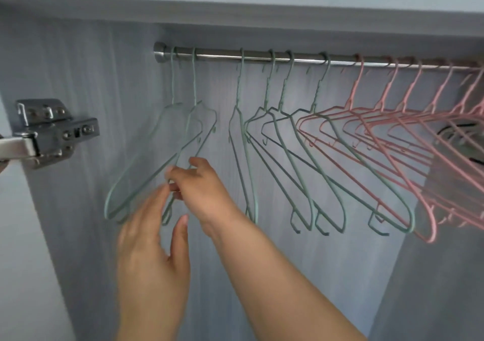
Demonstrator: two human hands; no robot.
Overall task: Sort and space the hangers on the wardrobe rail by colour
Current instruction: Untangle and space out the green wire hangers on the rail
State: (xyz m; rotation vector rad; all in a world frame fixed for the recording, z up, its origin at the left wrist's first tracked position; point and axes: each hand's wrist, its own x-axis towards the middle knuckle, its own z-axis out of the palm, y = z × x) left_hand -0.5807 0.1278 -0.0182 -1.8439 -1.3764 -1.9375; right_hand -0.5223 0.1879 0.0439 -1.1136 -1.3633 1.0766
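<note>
A metal rail runs across the top of the wardrobe. Several green wire hangers hang along its left and middle part, and several pink hangers are bunched at its right end. My right hand reaches across to the two leftmost green hangers and pinches the lower bar of one. My left hand is raised just below it with straight fingers, the fingertips touching the same hangers' lower bars.
A metal door hinge is fixed to the left side panel. The grey back panel lies behind the hangers. A dark fitting shows behind the pink hangers at the right.
</note>
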